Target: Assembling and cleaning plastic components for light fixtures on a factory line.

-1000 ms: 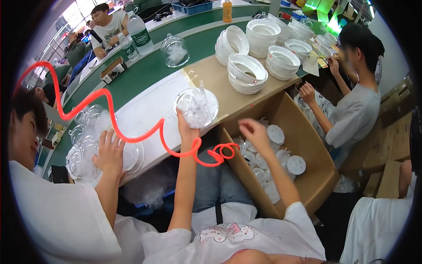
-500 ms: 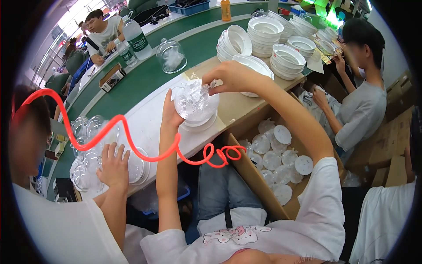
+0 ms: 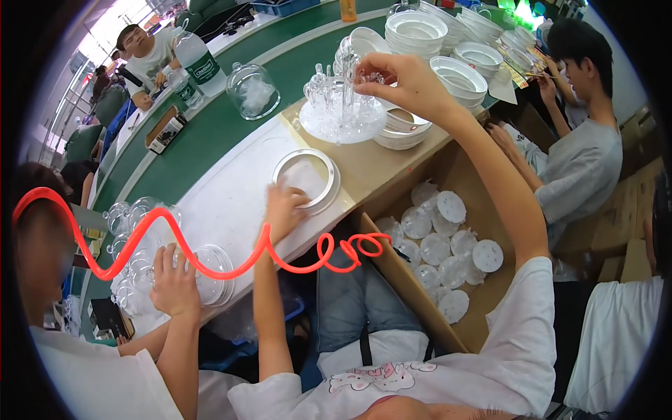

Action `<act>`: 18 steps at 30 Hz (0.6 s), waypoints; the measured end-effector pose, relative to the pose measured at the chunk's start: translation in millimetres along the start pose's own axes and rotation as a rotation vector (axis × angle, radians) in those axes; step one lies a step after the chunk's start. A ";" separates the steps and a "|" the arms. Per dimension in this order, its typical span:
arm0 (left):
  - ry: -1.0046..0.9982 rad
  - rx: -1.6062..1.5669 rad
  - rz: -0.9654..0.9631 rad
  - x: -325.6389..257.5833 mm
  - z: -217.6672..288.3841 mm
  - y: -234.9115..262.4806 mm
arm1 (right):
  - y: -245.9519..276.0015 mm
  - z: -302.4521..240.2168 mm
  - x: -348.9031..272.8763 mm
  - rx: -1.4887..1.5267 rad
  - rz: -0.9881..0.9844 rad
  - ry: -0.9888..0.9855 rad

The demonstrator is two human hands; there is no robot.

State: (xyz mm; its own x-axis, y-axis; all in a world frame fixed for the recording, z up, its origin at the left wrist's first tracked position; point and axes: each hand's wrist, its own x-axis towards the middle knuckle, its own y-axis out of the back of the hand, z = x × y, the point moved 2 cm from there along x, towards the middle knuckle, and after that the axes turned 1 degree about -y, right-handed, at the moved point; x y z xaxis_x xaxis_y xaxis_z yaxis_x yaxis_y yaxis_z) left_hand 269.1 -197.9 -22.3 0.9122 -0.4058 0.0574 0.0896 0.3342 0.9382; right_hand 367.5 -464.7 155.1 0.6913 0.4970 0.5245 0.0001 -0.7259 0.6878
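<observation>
My right hand (image 3: pixel 392 80) is closed in a pinch at the top of a clear plastic ornament (image 3: pixel 343 122), which has upright spires and small figures on a round, sparkling disc. The ornament hangs tilted above the table, in front of the white ring stacks. My left hand (image 3: pixel 283 213), slightly blurred, has its fingers curled over the near left rim of a white ring (image 3: pixel 330 171) on the table. Another white rim shows just under that ring. In the cardboard box (image 3: pixel 420 308) by my right leg lie several similar clear ornaments (image 3: pixel 435 247) with round bases.
White ring stacks (image 3: pixel 413 31) stand at the far right of the table. A clear dome (image 3: pixel 253 91), a large bottle (image 3: pixel 199 59) and a small box (image 3: pixel 166 129) stand farther back. At left, a co-worker's hand (image 3: pixel 175 283) rests by clear globes (image 3: pixel 129 245). A red coiled cord (image 3: pixel 196 262) crosses the view.
The clear ornament has moved up and to the right in my right hand, tipping upright. My left hand has let go of it and come down to the white ring, which is now uncovered.
</observation>
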 end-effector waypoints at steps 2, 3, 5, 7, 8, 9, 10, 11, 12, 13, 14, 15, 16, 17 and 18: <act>0.154 0.223 0.026 -26.7 -12.2 26.8 | -1.2 -6.6 2.7 0.100 0.015 -0.008; 0.188 0.297 0.115 -33.5 -18.4 33.0 | -3.9 -6.5 2.3 0.104 0.014 -0.009; 0.136 0.156 0.214 -34.9 -17.8 28.5 | -9.9 -6.7 1.5 0.110 0.053 -0.029; 0.012 -0.138 0.257 -25.2 12.4 7.1 | -19.2 -5.1 -2.6 0.136 0.057 -0.032; -0.002 -0.042 0.225 -22.0 28.5 -2.5 | -19.9 -4.9 -3.8 0.160 0.067 -0.030; -0.011 0.061 0.194 -24.3 35.9 -6.1 | -21.2 -9.8 -3.5 0.163 0.065 -0.026; 0.029 0.061 0.195 -23.3 25.5 -14.8 | -22.7 -15.3 -3.4 0.142 0.014 -0.048; 0.033 0.062 0.197 -26.3 16.1 -13.4 | -24.9 -19.0 -2.2 0.121 -0.037 -0.070; 0.031 0.027 0.157 -25.3 12.8 -8.1 | -25.6 -17.4 -2.7 0.114 -0.038 -0.075; 0.033 -0.009 0.114 -26.6 10.4 -1.6 | -28.4 -16.1 -4.1 0.119 -0.056 -0.080; 0.068 -0.053 0.085 -26.9 6.4 6.3 | -31.2 -14.8 -6.0 0.123 -0.074 -0.085; 0.072 0.018 0.105 -28.8 -4.0 13.3 | -34.1 -16.2 -5.3 0.126 -0.077 -0.079; 0.076 0.090 0.125 -31.7 -12.2 19.4 | -36.5 -18.2 -5.5 0.113 -0.044 -0.044; 0.074 0.139 0.196 -35.1 -16.4 22.7 | -38.3 -19.9 -4.7 0.101 -0.011 -0.010; 0.060 0.058 0.246 -34.9 -13.9 23.5 | -42.3 -20.7 -3.2 0.104 -0.011 -0.006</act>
State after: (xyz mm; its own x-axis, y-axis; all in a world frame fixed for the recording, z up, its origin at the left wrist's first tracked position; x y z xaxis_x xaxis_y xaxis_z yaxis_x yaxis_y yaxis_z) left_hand 245.0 -164.1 -7.0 0.9259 -0.2670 0.2672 -0.1589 0.3665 0.9168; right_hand 350.3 -425.8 134.7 0.6955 0.5026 0.5135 0.0828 -0.7660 0.6375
